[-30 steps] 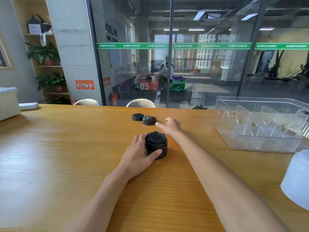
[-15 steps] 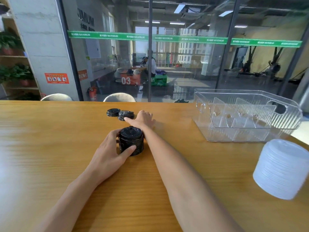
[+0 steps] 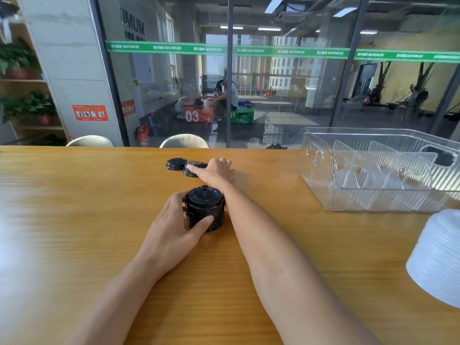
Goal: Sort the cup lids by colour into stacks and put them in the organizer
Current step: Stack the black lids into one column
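I see a black lid stack (image 3: 204,209) upright mid-table, two loose black lids (image 3: 176,164) beyond it, a white lid stack (image 3: 438,257) at right, and the clear organizer (image 3: 380,170) upright behind.
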Motion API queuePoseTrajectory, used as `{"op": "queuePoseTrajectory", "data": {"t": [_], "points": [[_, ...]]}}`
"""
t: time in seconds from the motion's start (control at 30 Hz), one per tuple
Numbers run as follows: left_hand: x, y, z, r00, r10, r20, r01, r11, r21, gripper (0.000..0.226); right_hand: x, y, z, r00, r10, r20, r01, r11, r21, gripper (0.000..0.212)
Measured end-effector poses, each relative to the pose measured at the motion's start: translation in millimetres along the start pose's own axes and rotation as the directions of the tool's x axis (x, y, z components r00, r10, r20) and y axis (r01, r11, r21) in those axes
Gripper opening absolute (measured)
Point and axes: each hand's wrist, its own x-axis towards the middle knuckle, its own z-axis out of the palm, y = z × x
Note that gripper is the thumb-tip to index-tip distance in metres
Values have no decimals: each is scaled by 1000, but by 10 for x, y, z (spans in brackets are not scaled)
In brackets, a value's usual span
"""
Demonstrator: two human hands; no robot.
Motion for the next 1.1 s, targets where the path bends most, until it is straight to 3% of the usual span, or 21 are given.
{"op": "queuePoseTrajectory", "data": {"t": [0.23, 0.6, 0.7, 0.83, 1.1], "points": [[-9, 24, 7, 1000, -9, 4, 9, 1000, 16, 75, 3, 41, -1, 1000, 6, 2, -6, 999, 42, 72], [-6, 45, -26, 1000, -20, 21, 20, 1000, 2, 78, -111, 151, -214, 999, 48, 11, -48, 911, 409, 50], [-8, 53, -38, 999, -21, 29, 21, 1000, -12, 79, -191, 211, -336, 999, 44, 22, -49, 886, 460, 54], [-16, 67, -58, 999, -27, 47, 29, 999, -28, 80, -361, 299, -526, 999, 53, 10, -50, 863, 503, 83], [-38, 105, -118, 995, -40, 93, 49, 994, -101, 79, -774, 445, -846, 999, -45, -30, 54, 832, 552, 75]]}}
